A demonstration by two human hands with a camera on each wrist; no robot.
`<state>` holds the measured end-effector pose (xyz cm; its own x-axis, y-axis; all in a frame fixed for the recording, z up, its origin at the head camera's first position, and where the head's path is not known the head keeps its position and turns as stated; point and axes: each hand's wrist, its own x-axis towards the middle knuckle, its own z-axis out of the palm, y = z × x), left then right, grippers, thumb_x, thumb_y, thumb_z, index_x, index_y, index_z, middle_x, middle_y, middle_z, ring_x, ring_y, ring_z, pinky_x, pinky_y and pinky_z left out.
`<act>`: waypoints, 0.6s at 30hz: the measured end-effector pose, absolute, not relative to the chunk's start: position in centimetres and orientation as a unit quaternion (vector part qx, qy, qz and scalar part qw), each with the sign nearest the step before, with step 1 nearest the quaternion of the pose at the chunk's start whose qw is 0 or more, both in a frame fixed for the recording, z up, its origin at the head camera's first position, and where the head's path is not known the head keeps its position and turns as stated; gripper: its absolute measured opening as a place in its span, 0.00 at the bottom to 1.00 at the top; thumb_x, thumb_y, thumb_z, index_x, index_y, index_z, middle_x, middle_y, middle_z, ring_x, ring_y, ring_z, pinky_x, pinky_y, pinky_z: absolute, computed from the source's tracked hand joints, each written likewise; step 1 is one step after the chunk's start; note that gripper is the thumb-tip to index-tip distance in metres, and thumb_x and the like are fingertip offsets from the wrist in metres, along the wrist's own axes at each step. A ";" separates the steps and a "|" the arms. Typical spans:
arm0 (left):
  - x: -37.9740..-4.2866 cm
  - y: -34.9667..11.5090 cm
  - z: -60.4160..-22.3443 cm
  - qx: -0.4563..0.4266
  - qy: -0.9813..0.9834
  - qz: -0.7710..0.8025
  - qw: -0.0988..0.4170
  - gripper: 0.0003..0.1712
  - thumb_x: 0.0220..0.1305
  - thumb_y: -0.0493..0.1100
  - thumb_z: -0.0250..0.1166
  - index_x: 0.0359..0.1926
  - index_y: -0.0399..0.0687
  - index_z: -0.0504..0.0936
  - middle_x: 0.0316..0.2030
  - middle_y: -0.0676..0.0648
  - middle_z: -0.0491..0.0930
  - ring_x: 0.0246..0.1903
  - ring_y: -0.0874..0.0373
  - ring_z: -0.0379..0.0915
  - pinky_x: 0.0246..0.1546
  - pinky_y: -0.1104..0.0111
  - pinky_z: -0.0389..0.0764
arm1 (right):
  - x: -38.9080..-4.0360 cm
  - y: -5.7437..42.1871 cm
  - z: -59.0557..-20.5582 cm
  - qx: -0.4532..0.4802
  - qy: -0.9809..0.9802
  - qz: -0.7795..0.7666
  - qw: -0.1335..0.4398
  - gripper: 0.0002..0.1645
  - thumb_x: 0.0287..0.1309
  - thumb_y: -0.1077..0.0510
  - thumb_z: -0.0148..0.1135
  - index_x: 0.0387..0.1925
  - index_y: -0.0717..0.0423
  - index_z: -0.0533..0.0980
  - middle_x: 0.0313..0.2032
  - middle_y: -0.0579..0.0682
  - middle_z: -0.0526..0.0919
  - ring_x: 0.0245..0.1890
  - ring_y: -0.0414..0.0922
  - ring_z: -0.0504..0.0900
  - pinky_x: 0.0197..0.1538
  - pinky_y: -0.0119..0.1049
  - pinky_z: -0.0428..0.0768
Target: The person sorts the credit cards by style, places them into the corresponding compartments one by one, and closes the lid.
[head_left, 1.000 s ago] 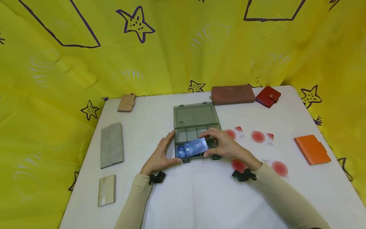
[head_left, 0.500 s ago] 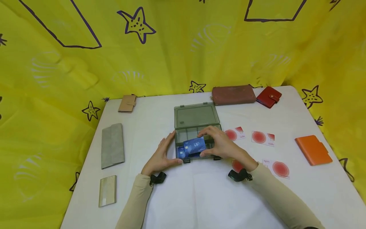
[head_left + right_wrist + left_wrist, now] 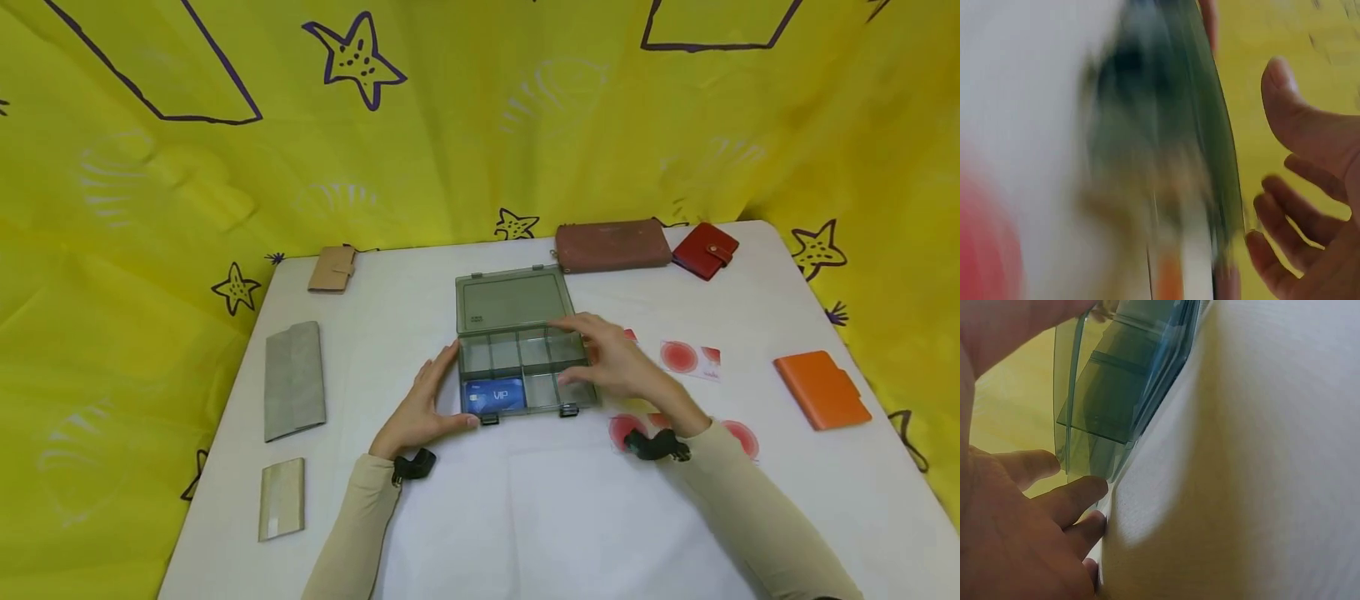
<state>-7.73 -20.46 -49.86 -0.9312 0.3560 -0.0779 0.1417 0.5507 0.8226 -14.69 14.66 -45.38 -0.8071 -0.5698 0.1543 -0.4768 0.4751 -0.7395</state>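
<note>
A green see-through divided box [image 3: 534,373] lies on the table with its hinged lid [image 3: 513,300] laid back. In its front left compartment rests a blue bank-style card [image 3: 495,396] marked VIP. My left hand [image 3: 423,408] touches the box's left side, fingers extended along it and thumb by the front corner. In the left wrist view, its fingertips [image 3: 1094,487] meet the box's end wall. Over the box's right end is my right hand [image 3: 611,362], thumb and fingers spread, nothing held. The right wrist view, blurred, shows that hand's thumb [image 3: 1285,94] apart from its fingers.
Red-and-white cards [image 3: 690,360] lie right of the box, some partly hidden by my right arm. Around the table are an orange wallet [image 3: 820,392], a red wallet [image 3: 705,252], a brown zip wallet [image 3: 613,247], and tan [image 3: 332,269], grey [image 3: 294,381] and beige [image 3: 282,500] wallets at left.
My right hand has let go of the blue card, which now lies flat in the front left compartment, and has moved right to the box's right end. The left hand has stayed put.
</note>
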 end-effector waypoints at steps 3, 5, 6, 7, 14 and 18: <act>-7.5 -20.9 -49.6 0.138 0.874 0.452 0.118 0.72 0.54 0.52 0.84 0.87 0.61 0.43 0.86 0.47 0.45 0.86 0.43 0.33 0.86 0.45 0.34 | -16.7 18.0 -45.5 -0.263 0.879 -0.396 0.039 0.47 0.50 0.62 0.84 0.72 0.58 0.74 0.64 0.61 0.80 0.61 0.61 0.78 0.61 0.64 0.81; -7.5 -20.9 -49.6 0.138 0.873 0.453 0.117 0.72 0.54 0.51 0.84 0.87 0.61 0.43 0.86 0.46 0.45 0.86 0.43 0.33 0.86 0.45 0.34 | -17.8 20.1 -45.8 -0.236 0.896 -0.372 0.053 0.45 0.53 0.63 0.82 0.72 0.58 0.74 0.64 0.62 0.80 0.63 0.62 0.76 0.65 0.66 0.76; -7.5 -21.0 -49.6 0.138 0.872 0.455 0.116 0.72 0.54 0.51 0.84 0.87 0.60 0.43 0.86 0.46 0.45 0.86 0.43 0.33 0.86 0.45 0.34 | -18.2 20.9 -46.0 -0.228 0.903 -0.358 0.068 0.44 0.54 0.63 0.82 0.72 0.57 0.74 0.65 0.62 0.79 0.64 0.62 0.74 0.67 0.66 0.74; -7.5 -21.0 -49.6 0.136 0.872 0.456 0.116 0.72 0.54 0.51 0.84 0.87 0.60 0.43 0.86 0.46 0.45 0.86 0.43 0.33 0.86 0.45 0.34 | -18.6 21.6 -46.1 -0.223 0.908 -0.345 0.086 0.43 0.55 0.62 0.81 0.72 0.57 0.74 0.66 0.63 0.79 0.66 0.63 0.73 0.69 0.67 0.71; -7.6 -20.8 -49.9 0.135 0.870 0.460 0.118 0.72 0.54 0.51 0.84 0.87 0.60 0.44 0.86 0.47 0.45 0.86 0.43 0.32 0.86 0.45 0.33 | -19.1 23.2 -46.9 -0.232 0.911 -0.310 0.139 0.34 0.52 0.59 0.84 0.61 0.59 0.82 0.51 0.57 0.85 0.54 0.56 0.76 0.63 0.56 0.74; -7.6 -20.6 -49.8 0.143 0.869 0.459 0.116 0.71 0.54 0.51 0.84 0.87 0.57 0.44 0.86 0.46 0.45 0.86 0.42 0.33 0.85 0.44 0.33 | -18.8 23.0 -46.5 -0.215 0.912 -0.311 0.159 0.30 0.51 0.56 0.85 0.54 0.61 0.83 0.44 0.54 0.83 0.48 0.53 0.76 0.56 0.50 0.76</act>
<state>-7.64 -20.59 -49.82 -0.9326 0.3540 -0.0702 0.1418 0.5382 0.8308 -18.76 22.96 -46.50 -0.8575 -0.4903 -0.1559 -0.2931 0.7147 -0.6351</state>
